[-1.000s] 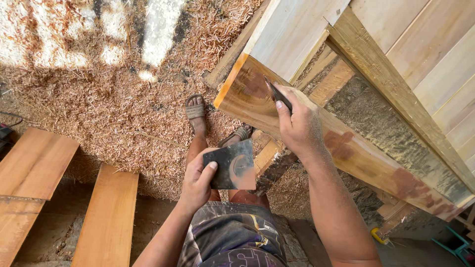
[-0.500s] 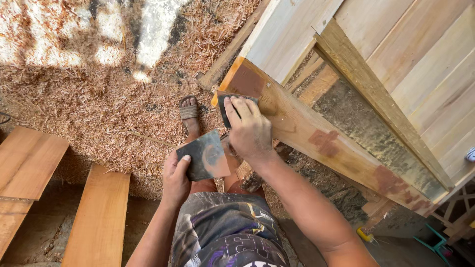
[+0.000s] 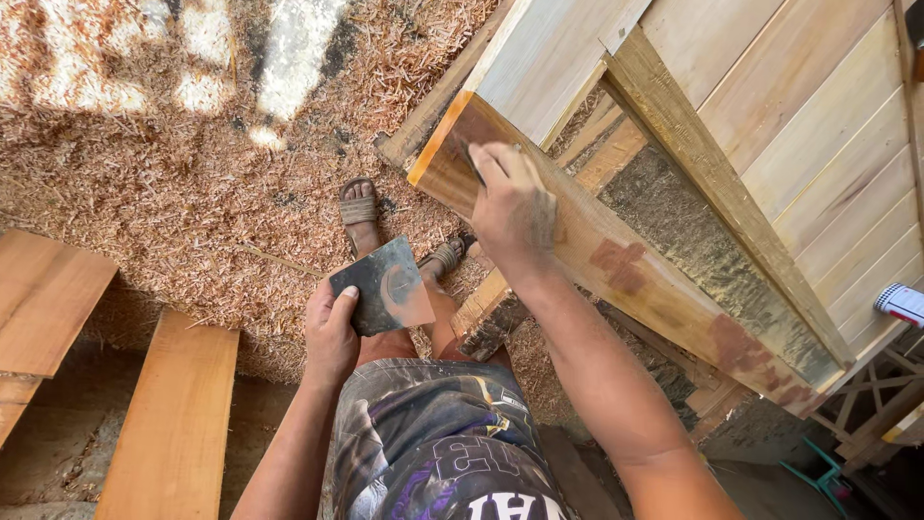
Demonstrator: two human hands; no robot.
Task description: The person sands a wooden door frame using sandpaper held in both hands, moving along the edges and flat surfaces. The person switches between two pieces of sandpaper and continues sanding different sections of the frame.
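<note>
Head view: a long wooden plank (image 3: pixel 626 274) lies slanted across the wooden frame, pale brown with reddish-brown filler patches and an orange-stained near end. The right hand (image 3: pixel 515 207) presses down near that end, fingers curled around a dark scraper (image 3: pixel 474 164) that touches the board. The left hand (image 3: pixel 332 332) grips a dark square plate (image 3: pixel 383 287) smeared with brownish paste, held above the knees. A white cylindrical container with a red band (image 3: pixel 903 303) sits at the right edge.
</note>
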